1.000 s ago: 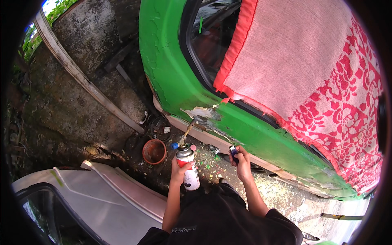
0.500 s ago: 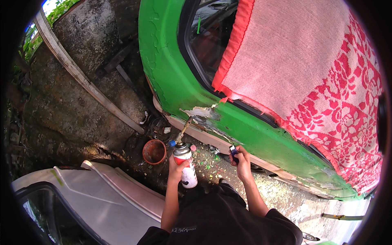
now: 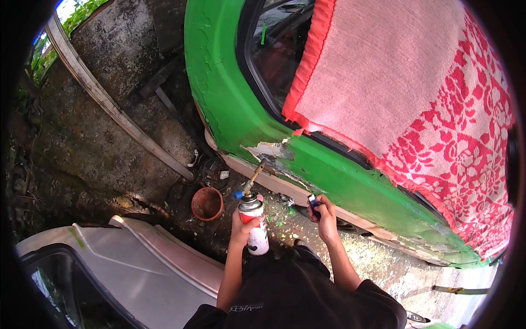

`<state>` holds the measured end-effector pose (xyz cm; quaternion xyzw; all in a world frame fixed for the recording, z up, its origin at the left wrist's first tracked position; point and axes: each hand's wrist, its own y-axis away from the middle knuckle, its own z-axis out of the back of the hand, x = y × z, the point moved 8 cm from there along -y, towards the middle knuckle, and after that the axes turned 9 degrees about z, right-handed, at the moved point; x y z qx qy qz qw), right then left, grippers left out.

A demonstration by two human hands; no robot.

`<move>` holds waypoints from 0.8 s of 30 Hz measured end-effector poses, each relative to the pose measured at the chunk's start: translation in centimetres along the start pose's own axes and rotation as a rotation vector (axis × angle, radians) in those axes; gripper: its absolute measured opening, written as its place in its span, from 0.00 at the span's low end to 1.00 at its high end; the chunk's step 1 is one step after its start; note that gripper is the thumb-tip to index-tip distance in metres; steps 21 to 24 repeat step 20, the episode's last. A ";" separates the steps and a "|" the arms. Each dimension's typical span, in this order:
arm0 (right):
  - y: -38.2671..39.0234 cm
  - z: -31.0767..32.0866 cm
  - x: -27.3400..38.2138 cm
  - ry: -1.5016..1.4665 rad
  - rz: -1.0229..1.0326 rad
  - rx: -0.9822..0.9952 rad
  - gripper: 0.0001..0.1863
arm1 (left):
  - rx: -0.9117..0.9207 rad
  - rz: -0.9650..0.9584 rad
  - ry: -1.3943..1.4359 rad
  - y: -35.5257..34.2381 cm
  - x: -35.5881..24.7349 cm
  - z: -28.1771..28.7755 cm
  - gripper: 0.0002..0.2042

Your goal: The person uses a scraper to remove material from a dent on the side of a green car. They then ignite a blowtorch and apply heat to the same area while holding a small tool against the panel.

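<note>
My left hand (image 3: 241,228) is wrapped round a white and red gas canister (image 3: 258,236) held nearly upright. On top of it sits a blow torch head (image 3: 253,179) with a blue knob and a brass-coloured tube, its tip pointing up toward the car. No flame shows. In my right hand (image 3: 325,217) is a small dark lighter (image 3: 314,202), its metal end up, held apart from the torch. Beyond both hands is a green car body (image 3: 329,164) with a patch of peeled, scorched paint (image 3: 271,151) near the torch tip.
A red and pink patterned towel (image 3: 383,71) covers the car's window side. A terracotta pot (image 3: 207,203) stands on the ground left of the canister. Paint flakes litter the ground. Behind lies a pale vehicle (image 3: 142,257) at lower left, and a long curved strip (image 3: 109,104) leans beside a wall.
My left hand has shifted slightly right with the canister and torch, and the torch tip has moved a little right. My right hand with the lighter has hardly moved.
</note>
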<state>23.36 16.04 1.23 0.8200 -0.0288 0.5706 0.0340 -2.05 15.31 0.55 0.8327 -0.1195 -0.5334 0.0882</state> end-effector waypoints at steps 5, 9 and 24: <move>0.2 0.0 0.1 -0.012 -0.003 -0.006 0.09 | -0.010 0.017 -0.014 0.0 0.1 0.6 0.24; 0.3 0.3 0.0 -0.012 -0.002 -0.014 0.10 | -0.018 0.033 -0.011 0.4 0.0 0.1 0.23; 0.5 0.3 -0.1 -0.027 -0.010 0.000 0.10 | 0.020 -0.002 -0.033 0.0 0.0 0.4 0.26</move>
